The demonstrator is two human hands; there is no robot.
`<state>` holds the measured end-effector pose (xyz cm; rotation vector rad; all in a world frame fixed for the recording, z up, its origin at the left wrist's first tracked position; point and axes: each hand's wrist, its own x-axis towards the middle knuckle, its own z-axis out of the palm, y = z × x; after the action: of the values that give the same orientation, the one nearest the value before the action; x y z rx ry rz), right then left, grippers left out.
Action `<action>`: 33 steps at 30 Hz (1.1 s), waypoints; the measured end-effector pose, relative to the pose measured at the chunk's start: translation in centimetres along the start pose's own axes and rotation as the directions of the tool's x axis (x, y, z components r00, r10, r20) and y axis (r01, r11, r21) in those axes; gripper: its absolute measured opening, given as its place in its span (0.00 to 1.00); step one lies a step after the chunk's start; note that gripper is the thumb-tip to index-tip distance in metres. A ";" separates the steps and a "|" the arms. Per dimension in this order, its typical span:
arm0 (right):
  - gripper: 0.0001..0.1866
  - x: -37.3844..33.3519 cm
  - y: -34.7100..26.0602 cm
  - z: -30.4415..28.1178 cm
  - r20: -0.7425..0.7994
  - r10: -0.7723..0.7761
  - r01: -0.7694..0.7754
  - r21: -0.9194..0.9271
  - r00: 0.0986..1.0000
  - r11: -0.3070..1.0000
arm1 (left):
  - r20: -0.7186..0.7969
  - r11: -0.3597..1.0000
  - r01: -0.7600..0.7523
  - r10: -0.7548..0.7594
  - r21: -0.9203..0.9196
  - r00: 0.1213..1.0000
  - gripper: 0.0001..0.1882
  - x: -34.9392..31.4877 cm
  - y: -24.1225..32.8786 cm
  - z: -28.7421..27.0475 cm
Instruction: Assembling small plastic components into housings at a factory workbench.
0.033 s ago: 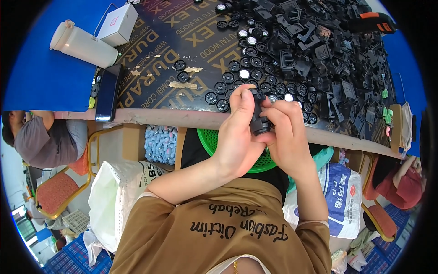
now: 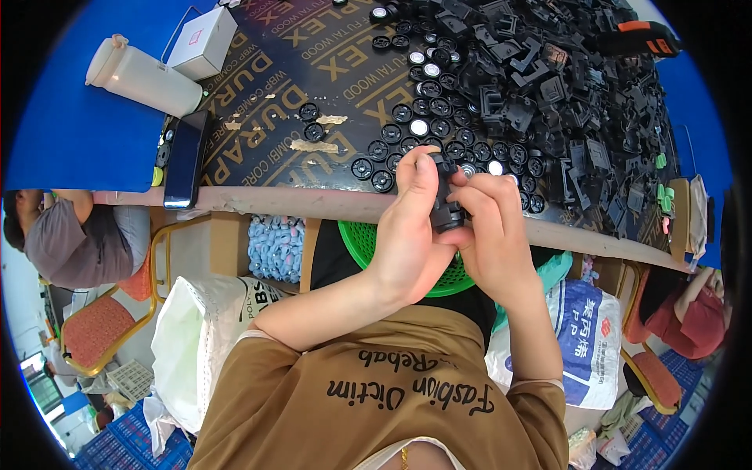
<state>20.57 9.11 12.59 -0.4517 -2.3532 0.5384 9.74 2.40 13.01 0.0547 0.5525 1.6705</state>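
Barely moved, 1 blk part (image 2: 450, 215) gripped btwn L hand (image 2: 408, 233) & R hand (image 2: 495, 225).

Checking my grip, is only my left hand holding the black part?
No, the left hand and the right hand both hold the black part.

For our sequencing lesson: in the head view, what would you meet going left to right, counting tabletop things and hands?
White bottle → separate pair of black wheels → left hand → held black part → right hand → orange-and-black tool.
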 end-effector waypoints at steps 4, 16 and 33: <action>0.20 -0.9 0.3 1.4 -0.134 -0.010 -0.001 -0.081 0.991 0.997 | -0.060 0.991 -0.092 0.099 0.102 0.993 0.15 0.1 -1.1 1.0; 0.07 -2.4 2.0 -4.3 0.119 0.126 -0.134 0.061 0.985 0.989 | 0.543 0.446 -0.489 0.010 0.749 0.840 0.19 -3.1 -1.7 -7.2; 0.12 -1.9 1.7 -3.4 0.085 0.404 -0.368 -0.276 0.911 0.888 | 0.836 -0.657 -0.723 -0.260 0.213 0.483 0.13 12.7 5.4 1.3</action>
<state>24.53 10.58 13.11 -1.0524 -2.4886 0.4579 2.88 14.42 12.78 2.7705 1.5113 0.8643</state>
